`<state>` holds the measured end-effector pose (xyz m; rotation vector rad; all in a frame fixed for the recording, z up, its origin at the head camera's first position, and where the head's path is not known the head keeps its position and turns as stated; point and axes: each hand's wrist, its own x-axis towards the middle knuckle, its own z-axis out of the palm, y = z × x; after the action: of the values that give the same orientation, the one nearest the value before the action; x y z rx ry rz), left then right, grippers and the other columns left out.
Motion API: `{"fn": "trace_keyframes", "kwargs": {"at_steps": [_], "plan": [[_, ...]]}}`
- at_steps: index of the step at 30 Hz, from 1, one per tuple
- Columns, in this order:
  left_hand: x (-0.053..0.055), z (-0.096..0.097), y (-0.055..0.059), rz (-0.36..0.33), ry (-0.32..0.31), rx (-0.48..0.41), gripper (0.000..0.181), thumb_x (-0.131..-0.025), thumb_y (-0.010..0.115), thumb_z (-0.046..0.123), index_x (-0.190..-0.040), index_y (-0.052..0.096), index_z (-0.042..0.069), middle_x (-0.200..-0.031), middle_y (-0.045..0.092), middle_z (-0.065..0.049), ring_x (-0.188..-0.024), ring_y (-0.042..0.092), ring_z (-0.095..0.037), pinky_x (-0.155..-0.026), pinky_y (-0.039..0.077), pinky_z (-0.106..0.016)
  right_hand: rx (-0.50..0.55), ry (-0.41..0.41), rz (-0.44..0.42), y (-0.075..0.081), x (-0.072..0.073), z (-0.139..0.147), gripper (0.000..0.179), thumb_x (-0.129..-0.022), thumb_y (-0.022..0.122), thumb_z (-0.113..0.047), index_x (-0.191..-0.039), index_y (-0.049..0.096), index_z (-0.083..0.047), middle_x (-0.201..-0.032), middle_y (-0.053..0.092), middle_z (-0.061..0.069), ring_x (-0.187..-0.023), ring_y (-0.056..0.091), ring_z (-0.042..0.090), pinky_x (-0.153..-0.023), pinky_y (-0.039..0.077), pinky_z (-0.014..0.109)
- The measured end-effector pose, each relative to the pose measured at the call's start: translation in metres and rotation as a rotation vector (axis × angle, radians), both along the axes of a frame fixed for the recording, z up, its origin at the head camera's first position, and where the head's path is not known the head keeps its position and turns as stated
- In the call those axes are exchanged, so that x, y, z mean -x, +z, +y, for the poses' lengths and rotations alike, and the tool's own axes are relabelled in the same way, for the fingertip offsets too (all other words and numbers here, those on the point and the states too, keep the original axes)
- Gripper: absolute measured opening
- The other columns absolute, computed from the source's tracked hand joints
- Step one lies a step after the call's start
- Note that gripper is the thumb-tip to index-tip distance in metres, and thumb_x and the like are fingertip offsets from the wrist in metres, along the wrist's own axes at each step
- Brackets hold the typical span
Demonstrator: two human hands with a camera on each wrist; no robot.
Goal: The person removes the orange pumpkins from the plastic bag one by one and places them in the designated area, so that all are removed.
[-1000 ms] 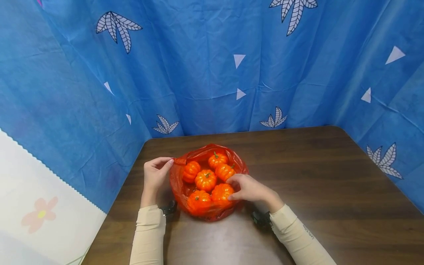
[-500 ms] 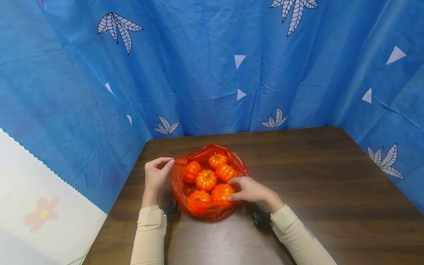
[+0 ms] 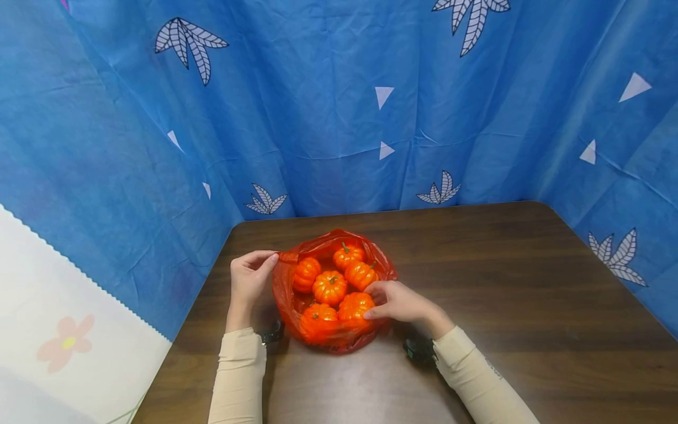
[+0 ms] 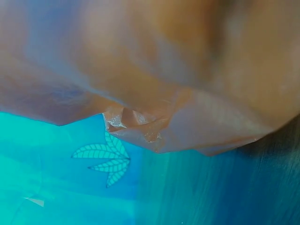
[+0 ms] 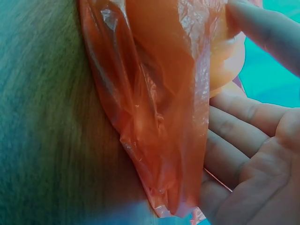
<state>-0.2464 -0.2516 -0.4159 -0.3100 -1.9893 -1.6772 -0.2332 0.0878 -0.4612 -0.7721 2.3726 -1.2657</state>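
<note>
A red plastic bag [image 3: 283,282] sits wide-mouthed on the table, with several small shiny orange pumpkins [image 3: 329,288] inside it. At the bag's left rim my left hand [image 3: 249,284] pinches the plastic between thumb and fingers. My right hand [image 3: 401,302] reaches over the right rim, its thumb and fingers curled about the front-right pumpkin [image 3: 355,307]. From the right wrist, the thumb [image 5: 267,35] lies on an orange surface, while the other fingertips are partly hidden behind the bag's edge. In the left wrist view the bag's plastic [image 4: 220,122] fills the upper part, and the left hand cannot be made out.
The dark wooden table [image 3: 477,265] extends to the right and in front of the bag. Blue curtains [image 3: 339,118] with leaf prints hang behind it and at both sides. A white cloth [image 3: 69,330] with a flower print lies at the left.
</note>
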Motion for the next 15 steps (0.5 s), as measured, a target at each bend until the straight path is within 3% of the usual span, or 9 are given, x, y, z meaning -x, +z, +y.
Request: {"fn": "trace_keyframes", "kwargs": {"at_steps": [15], "plan": [[-0.0004,0.0012,0.0017,-0.009,0.005,0.0,0.012,-0.087,0.073,-0.002,-0.092,0.074,-0.013,-0.076,0.073,0.016,-0.066,0.066,-0.004,-0.064,0.057,-0.017,0.015,-0.01,0.016,0.0029,-0.0011,0.001,0.049,-0.085,0.08,-0.027,-0.122,0.063,0.001,-0.114,0.071,0.011,-0.105,0.067,0.025,-0.097,0.055,0.047]]}}
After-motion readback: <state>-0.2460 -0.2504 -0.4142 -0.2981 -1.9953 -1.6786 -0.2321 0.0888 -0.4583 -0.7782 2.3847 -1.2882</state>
